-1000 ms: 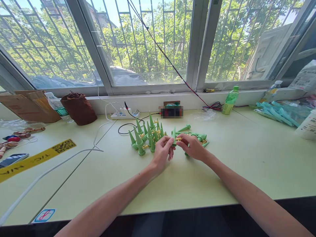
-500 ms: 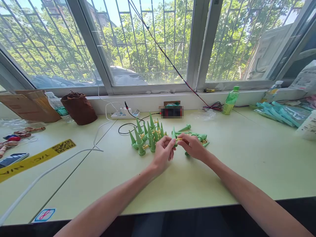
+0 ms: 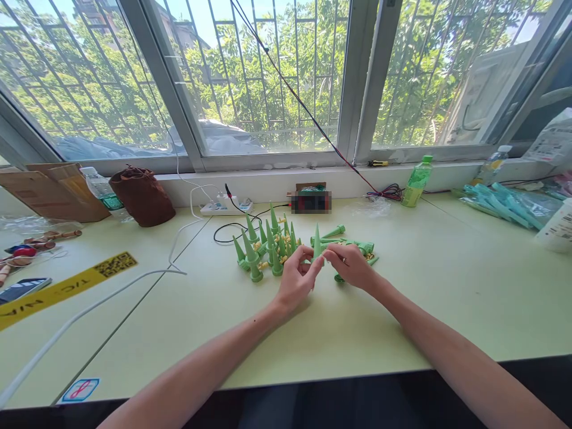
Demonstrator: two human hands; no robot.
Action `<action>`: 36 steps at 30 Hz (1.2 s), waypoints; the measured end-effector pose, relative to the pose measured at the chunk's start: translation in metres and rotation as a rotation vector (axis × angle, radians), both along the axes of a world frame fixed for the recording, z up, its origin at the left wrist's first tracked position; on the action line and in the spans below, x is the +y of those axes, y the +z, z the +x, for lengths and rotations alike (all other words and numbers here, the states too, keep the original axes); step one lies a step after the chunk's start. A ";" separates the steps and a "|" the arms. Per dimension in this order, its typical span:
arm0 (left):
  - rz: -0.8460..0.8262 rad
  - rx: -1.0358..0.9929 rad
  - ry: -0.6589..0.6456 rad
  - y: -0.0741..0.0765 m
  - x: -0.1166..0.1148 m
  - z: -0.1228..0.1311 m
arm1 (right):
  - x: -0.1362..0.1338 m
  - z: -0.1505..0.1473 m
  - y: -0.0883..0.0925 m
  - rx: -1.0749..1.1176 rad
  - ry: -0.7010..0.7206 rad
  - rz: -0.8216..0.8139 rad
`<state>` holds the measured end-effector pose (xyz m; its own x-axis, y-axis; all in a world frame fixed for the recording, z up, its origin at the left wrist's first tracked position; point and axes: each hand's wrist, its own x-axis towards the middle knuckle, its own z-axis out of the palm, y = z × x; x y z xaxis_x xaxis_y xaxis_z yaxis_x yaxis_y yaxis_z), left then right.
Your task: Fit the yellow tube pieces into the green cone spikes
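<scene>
A green plastic watering spike stands point up between my two hands, above the table. My left hand is closed around its lower part, thumb in front. My right hand pinches at the spike's right side; the small yellow valve piece at its fingertips is nearly all hidden. Left of the hands, several upright green spikes stand among small yellow pieces. More green spikes lie in a loose heap behind and beside my right hand.
A power strip and a dark boxed device sit along the wall. A white cable crosses the table's left side. A brown pouch stands back left, a green bottle back right, near light-blue plastic bags.
The spike has turned more upright and shows more of its length. My left fingers have shifted around it. The yellow piece at my right fingertips, visible before, is now mostly covered.
</scene>
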<state>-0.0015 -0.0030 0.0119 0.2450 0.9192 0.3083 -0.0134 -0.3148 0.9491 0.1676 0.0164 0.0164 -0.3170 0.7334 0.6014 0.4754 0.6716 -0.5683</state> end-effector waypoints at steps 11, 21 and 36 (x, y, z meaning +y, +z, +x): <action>0.075 0.057 0.006 -0.002 0.000 0.000 | 0.001 -0.001 0.000 -0.007 -0.021 0.002; -0.049 -0.001 0.032 0.002 -0.002 0.003 | 0.002 -0.001 -0.003 0.013 -0.036 -0.019; -0.104 -0.058 0.035 0.005 -0.002 0.004 | 0.003 0.000 -0.003 -0.017 0.023 0.003</action>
<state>0.0026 -0.0054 0.0172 0.1968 0.9546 0.2234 -0.0595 -0.2158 0.9746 0.1677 0.0192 0.0133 -0.3443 0.7239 0.5978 0.4692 0.6842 -0.5583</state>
